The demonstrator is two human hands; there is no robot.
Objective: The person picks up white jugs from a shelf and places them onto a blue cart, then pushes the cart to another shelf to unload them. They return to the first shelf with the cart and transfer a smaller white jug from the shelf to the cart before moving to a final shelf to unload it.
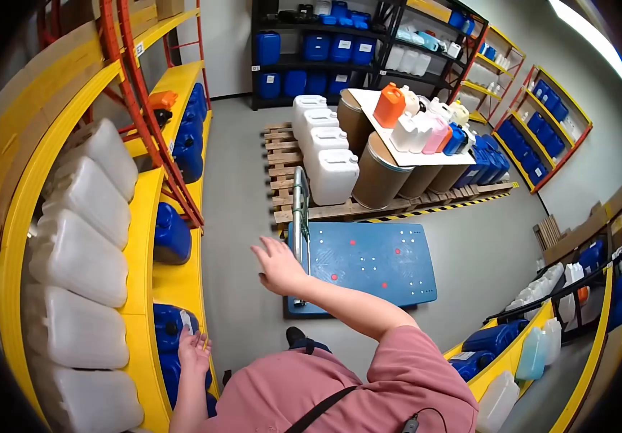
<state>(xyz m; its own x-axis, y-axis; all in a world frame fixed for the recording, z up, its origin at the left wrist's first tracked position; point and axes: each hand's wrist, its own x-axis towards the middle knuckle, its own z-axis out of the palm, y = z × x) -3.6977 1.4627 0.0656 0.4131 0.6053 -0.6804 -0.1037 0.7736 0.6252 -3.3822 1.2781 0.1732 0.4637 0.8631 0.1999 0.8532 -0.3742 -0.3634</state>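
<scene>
My right hand reaches out over the floor, fingers spread and holding nothing, just left of the metal handle of a blue platform cart. Whether it touches the handle is not clear. Low at the left, my left hand is palm up beside a blue jerrycan on the yellow shelf. A small white item shows just above its fingers, and a thin yellow thing lies near the palm; I cannot make out whether the hand holds either. Another blue jerrycan stands farther along the shelf.
Large white containers line the left yellow rack. Beyond the cart, a wooden pallet bears white jerrycans and brown drums. Black shelves stand at the back. Another yellow rack with jerrycans is at the lower right.
</scene>
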